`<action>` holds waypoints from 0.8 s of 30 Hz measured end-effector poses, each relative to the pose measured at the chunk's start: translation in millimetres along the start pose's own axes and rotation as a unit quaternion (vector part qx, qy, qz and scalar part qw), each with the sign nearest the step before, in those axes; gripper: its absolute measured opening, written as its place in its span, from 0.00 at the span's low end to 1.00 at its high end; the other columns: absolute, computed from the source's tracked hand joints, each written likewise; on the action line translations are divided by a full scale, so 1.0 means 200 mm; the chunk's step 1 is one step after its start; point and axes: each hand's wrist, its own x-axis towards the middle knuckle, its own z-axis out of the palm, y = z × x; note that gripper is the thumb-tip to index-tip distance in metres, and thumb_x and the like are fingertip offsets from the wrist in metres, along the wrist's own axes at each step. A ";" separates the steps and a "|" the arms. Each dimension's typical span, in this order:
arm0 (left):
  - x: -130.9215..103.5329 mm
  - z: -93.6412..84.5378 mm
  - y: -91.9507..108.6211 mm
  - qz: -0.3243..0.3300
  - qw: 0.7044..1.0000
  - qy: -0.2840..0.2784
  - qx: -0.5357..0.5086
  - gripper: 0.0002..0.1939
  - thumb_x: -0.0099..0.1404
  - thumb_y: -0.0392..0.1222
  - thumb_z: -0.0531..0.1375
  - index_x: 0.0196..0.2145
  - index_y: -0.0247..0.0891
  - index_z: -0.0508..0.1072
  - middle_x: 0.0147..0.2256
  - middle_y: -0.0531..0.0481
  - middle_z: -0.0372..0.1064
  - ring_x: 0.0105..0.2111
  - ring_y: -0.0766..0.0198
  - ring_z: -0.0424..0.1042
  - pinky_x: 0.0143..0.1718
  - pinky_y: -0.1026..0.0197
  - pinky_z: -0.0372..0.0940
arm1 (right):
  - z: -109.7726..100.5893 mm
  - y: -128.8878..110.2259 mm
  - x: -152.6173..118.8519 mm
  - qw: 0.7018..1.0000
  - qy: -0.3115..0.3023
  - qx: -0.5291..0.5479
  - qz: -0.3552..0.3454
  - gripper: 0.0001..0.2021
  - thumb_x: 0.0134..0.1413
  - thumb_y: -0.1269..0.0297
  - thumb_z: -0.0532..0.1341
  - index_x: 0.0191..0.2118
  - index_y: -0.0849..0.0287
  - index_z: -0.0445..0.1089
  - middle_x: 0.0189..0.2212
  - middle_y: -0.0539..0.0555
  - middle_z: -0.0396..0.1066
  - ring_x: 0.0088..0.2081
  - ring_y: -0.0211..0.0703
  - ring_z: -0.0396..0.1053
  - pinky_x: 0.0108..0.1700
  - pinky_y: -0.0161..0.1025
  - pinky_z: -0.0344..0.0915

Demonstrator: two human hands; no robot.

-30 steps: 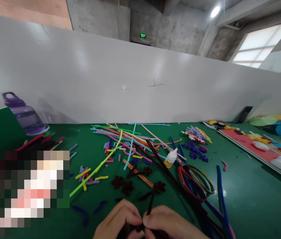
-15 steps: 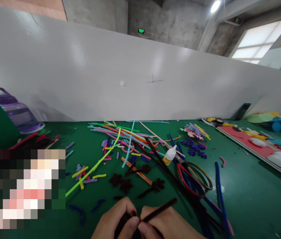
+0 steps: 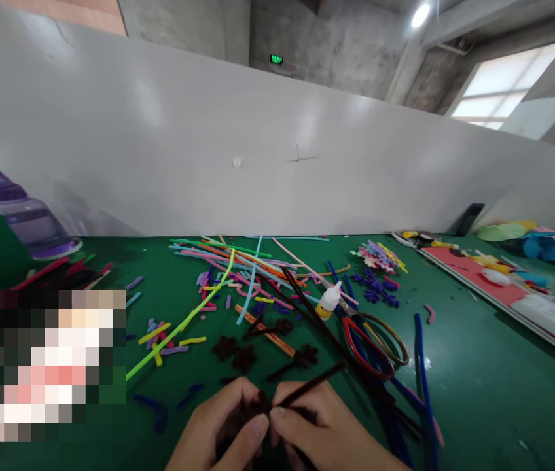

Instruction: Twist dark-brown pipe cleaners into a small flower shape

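Observation:
My left hand point(image 3: 226, 422) and my right hand point(image 3: 319, 422) meet at the bottom middle, thumbs nearly touching. Both pinch a dark brown pipe cleaner point(image 3: 314, 384); its straight end sticks out up and to the right over my right hand, while the part inside my left hand looks curled and is mostly hidden. Just beyond my fingers lie brown pipe-cleaner flowers point(image 3: 244, 358) and another flower with a stem point(image 3: 305, 355). An orange patterned stick point(image 3: 275, 337) rests between them.
Scissors with red handles point(image 3: 366, 350) and a white glue bottle point(image 3: 329, 301) lie right of centre. Blue pipe cleaners point(image 3: 425, 373) run along the right. Colourful pipe cleaners point(image 3: 223, 255) are heaped at the back. A purple water bottle point(image 3: 32, 219) stands far left, before the white partition point(image 3: 184, 150).
My hands have shifted slightly apart and the left thumb has moved up and left. The brown pipe cleaner's free end has risen a little. The whole view has drifted slightly.

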 end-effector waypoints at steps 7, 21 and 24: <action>0.02 0.00 0.04 -0.023 0.992 -0.056 -0.110 0.17 0.64 0.54 0.56 0.29 0.36 0.65 0.22 0.54 0.64 0.22 0.68 0.64 0.26 0.66 0.59 | -0.02 0.01 -0.02 0.965 -0.080 0.216 0.122 0.11 0.49 0.62 0.56 0.22 0.62 0.63 0.09 0.45 0.59 0.10 0.31 0.57 0.12 0.25 0.48; -0.03 0.02 0.09 -0.021 0.992 -0.056 -0.110 0.16 0.61 0.51 0.59 0.26 0.36 0.61 0.22 0.55 0.62 0.22 0.70 0.61 0.25 0.67 0.57 | -0.17 -0.03 -0.03 0.964 -0.197 0.128 0.128 0.15 0.57 0.57 0.58 0.37 0.66 0.69 0.22 0.51 0.69 0.19 0.34 0.69 0.18 0.27 0.61; -0.03 0.02 0.09 -0.011 0.997 -0.070 -0.038 0.15 0.60 0.48 0.60 0.24 0.37 0.62 0.20 0.56 0.60 0.21 0.70 0.61 0.23 0.68 0.55 | -0.19 -0.05 -0.03 0.981 -0.120 0.107 0.106 0.18 0.60 0.52 0.54 0.33 0.64 0.66 0.18 0.47 0.65 0.17 0.31 0.65 0.16 0.25 0.53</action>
